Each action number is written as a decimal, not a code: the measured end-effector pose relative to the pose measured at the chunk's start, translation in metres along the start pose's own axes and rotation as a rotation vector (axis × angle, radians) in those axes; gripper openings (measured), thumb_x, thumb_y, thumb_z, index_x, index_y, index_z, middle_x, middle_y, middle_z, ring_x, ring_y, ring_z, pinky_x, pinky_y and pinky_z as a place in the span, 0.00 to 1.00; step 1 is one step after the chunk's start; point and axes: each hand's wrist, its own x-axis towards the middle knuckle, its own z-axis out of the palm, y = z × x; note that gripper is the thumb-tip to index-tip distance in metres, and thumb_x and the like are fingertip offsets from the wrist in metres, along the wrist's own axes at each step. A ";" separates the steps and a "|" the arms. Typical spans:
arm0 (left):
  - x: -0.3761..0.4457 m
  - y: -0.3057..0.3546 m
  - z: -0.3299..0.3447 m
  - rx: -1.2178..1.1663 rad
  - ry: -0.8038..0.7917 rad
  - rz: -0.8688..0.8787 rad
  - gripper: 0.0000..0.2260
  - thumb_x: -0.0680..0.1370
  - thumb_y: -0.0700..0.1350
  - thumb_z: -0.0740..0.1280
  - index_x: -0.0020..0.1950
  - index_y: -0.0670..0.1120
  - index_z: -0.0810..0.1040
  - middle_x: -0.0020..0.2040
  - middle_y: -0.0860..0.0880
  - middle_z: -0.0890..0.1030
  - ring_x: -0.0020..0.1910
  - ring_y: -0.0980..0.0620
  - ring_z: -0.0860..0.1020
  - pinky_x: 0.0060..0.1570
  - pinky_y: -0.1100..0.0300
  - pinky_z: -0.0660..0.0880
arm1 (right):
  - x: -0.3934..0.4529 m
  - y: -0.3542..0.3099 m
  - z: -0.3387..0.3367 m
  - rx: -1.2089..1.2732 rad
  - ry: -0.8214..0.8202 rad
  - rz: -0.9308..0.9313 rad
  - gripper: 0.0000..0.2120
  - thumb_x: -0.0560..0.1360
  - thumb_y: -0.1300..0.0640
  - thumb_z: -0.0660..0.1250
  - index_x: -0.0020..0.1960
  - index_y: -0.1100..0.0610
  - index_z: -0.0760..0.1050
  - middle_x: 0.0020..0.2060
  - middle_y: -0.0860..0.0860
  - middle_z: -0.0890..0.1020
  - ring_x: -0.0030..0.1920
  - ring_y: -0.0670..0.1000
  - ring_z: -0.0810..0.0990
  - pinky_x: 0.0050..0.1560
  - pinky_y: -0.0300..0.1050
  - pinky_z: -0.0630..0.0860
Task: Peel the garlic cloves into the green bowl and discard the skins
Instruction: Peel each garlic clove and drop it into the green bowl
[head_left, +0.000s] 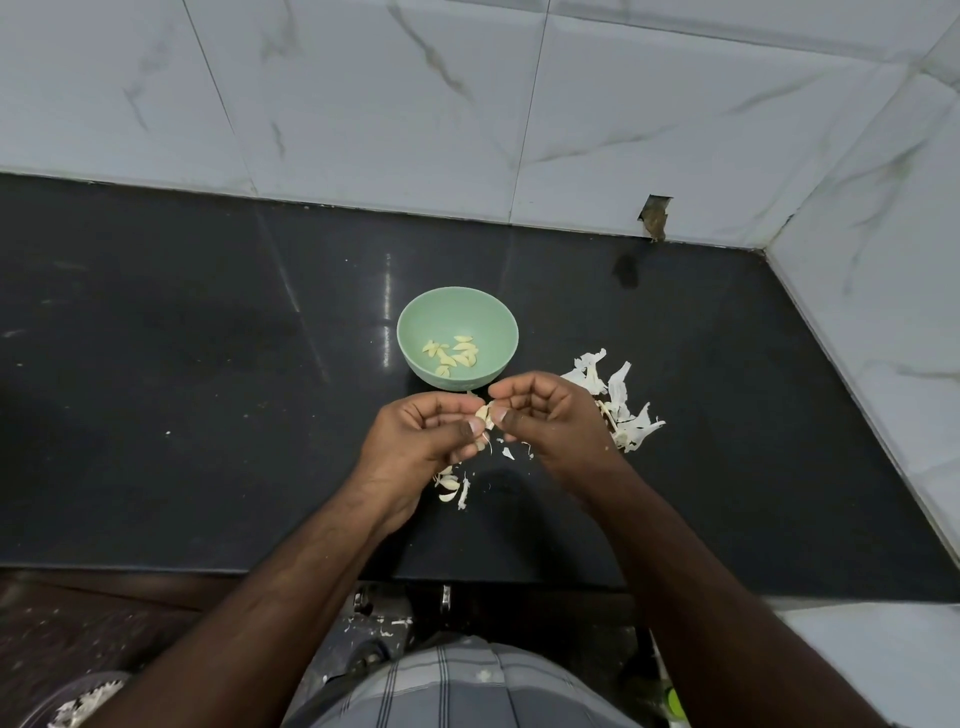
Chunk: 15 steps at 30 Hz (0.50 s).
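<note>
Risk 1, loss of the clove. The garlic clove is held in the air, just short of the near rim of the green bowl and not over its opening. If the skin gives way suddenly, the clove is likely to slip out and land on the black countertop among the scraps rather than in the bowl.

Risk 2, contamination. Loose flakes could drift into the bowl, where roughly a dozen peeled cloves already lie. A flake left clinging to the clove would go in with it.

Risk 3, mixed piles. A few unpeeled cloves lie on the counter under the left wrist, touching small skin fragments. They could be swept up as waste when the skins are discarded.

Left hand: fingers curled inward, thumb pressed against the clove from the near side. The hand pinches the clove and steadies it.

Right hand: fingers curled, thumb and forefinger tips closed on the right edge of the same clove, judged to be pulling at the skin. Whether skin has already lifted cannot be told.

The pile of discarded skins lies on the counter just right of the right hand, partly hidden by it, and is not yet cleared.
</note>
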 end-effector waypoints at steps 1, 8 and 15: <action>0.000 0.000 -0.001 -0.020 -0.005 -0.018 0.09 0.75 0.32 0.71 0.55 0.36 0.82 0.42 0.41 0.85 0.37 0.51 0.83 0.40 0.64 0.81 | 0.000 0.001 -0.001 -0.020 0.007 -0.006 0.12 0.74 0.70 0.70 0.48 0.53 0.81 0.36 0.49 0.83 0.38 0.45 0.80 0.41 0.40 0.78; 0.001 0.001 -0.002 -0.078 0.002 -0.037 0.08 0.76 0.32 0.70 0.55 0.35 0.81 0.46 0.40 0.86 0.36 0.53 0.83 0.37 0.66 0.79 | 0.002 0.015 -0.019 -0.412 0.206 0.017 0.10 0.74 0.62 0.72 0.43 0.46 0.81 0.33 0.42 0.82 0.33 0.41 0.78 0.41 0.41 0.77; 0.002 -0.003 0.001 0.069 0.030 0.036 0.08 0.77 0.30 0.68 0.53 0.38 0.83 0.45 0.42 0.86 0.39 0.50 0.78 0.38 0.65 0.77 | 0.003 0.012 -0.027 -0.735 0.227 0.022 0.09 0.75 0.61 0.69 0.51 0.53 0.85 0.45 0.44 0.85 0.44 0.41 0.80 0.46 0.30 0.71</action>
